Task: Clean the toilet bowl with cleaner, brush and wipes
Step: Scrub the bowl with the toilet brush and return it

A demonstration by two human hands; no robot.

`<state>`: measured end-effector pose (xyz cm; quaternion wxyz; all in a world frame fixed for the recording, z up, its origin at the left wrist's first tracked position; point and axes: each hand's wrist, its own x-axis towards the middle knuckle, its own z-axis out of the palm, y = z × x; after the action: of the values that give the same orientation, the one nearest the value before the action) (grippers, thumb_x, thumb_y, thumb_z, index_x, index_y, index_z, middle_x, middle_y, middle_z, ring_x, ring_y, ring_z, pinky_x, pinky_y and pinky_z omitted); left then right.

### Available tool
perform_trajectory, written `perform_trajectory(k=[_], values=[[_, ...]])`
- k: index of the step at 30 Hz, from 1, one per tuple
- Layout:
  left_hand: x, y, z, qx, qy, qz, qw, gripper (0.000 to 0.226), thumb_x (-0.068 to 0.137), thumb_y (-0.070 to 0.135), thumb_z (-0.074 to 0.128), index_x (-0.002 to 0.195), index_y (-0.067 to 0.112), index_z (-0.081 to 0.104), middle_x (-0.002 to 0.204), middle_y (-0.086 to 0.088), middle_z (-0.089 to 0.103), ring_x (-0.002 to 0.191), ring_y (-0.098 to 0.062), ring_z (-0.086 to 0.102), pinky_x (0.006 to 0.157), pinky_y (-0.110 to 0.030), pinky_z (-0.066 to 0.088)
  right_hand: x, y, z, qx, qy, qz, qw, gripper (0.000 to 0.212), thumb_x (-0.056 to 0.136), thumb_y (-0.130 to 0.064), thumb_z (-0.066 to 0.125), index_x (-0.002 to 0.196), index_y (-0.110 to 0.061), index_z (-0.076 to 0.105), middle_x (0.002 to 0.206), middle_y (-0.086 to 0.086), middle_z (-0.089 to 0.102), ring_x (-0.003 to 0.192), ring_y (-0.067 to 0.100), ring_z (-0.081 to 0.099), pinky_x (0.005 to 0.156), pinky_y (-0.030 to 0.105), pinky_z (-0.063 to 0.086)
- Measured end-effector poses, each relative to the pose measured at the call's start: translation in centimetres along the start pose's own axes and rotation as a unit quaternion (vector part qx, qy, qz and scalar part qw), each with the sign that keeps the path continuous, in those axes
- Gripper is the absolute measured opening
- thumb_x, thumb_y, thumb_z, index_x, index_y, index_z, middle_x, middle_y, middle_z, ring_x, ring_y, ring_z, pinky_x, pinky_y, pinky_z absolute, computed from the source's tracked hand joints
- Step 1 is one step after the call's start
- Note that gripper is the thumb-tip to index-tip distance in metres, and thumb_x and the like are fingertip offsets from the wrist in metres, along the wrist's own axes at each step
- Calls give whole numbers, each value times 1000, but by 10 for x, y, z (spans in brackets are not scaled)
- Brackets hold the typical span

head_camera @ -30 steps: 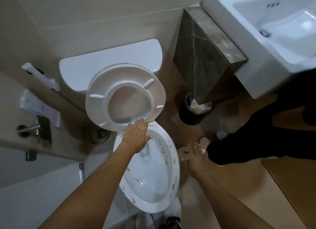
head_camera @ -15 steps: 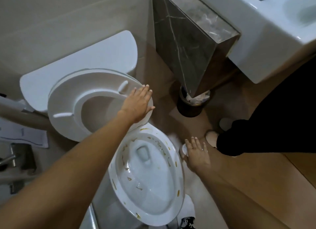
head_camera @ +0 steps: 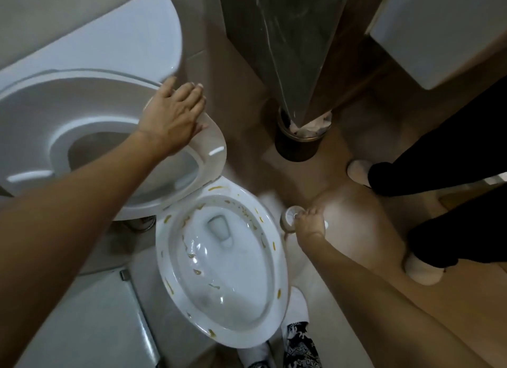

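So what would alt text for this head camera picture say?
A left hand rests on the raised white plastic toilet seat above a white ceramic toilet bowl streaked with yellow-brown stains, while the right hand grips a white round-topped object on the floor.

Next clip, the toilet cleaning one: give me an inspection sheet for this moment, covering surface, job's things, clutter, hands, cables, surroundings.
Surface: tan floor, bright glare patch beside the toilet.
Job's things: toilet bowl open, yellow-brown smears on rim and inside; seat raised; white round brush holder on the floor right of the bowl. Cleaner and wipes: nothing seen.
Clutter: dark bin with crumpled paper.
Hands: left hand flat on the seat's edge; right hand curled on something at the holder.
Cables: metal hose behind the bowl.
Surroundings: cistern, marble column, a bystander's dark trouser legs and pale slippers.
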<state>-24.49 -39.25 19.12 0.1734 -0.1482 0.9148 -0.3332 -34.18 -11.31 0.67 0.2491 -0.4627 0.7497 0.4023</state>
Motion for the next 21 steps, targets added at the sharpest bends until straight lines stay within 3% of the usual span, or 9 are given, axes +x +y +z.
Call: perform_trajectory(k=[2, 4, 6, 7, 11, 21], values=[[0, -1, 2, 4, 9, 3, 1000, 61, 99, 45, 11, 149, 12, 20, 158, -9, 16, 143, -23, 18, 115, -42, 9, 2, 0, 1, -46, -20, -24, 998, 48, 96, -17, 44, 143, -8, 36, 139, 12, 48, 127, 37, 45, 105, 50, 35], [-2, -1, 2, 13, 16, 11, 1000, 61, 99, 45, 12, 149, 12, 21, 158, -9, 17, 143, -24, 19, 114, -42, 11, 4, 1, 4, -78, -31, -33, 996, 51, 91, -12, 51, 141, -10, 40, 134, 10, 51, 117, 36, 53, 87, 46, 49], [-2, -2, 3, 15, 20, 12, 1000, 61, 99, 45, 13, 149, 12, 22, 157, -9, 18, 143, -24, 20, 114, -42, 12, 6, 3, 4, -75, -39, -27, 996, 59, 85, -10, 57, 142, -16, 42, 128, 4, 53, 106, 31, 59, 60, 35, 49], [-2, -2, 3, 14, 22, 10, 1000, 61, 99, 46, 14, 149, 11, 23, 157, -10, 18, 142, -24, 20, 114, -42, 12, 6, 5, 3, -71, -43, -23, 996, 59, 84, -8, 57, 141, -17, 43, 126, 2, 53, 104, 28, 60, 54, 31, 44], [-2, -3, 1, 2, 25, 4, 1000, 60, 99, 45, 19, 146, 8, 26, 155, -12, 22, 138, -27, 26, 112, -40, 16, -1, 14, -6, -56, -59, -14, 997, 46, 90, -8, 51, 136, -11, 47, 128, -3, 55, 108, 21, 61, 71, 29, 45], [-45, -45, -18, -112, 33, -72, 990, 59, 99, 42, 25, 142, 4, 35, 150, -18, 32, 133, -33, 32, 110, -45, 13, -36, 51, -11, 142, -62, 77, 985, 34, 94, -14, 50, 127, -15, 58, 125, -1, 61, 111, 19, 62, 70, 31, 48]])
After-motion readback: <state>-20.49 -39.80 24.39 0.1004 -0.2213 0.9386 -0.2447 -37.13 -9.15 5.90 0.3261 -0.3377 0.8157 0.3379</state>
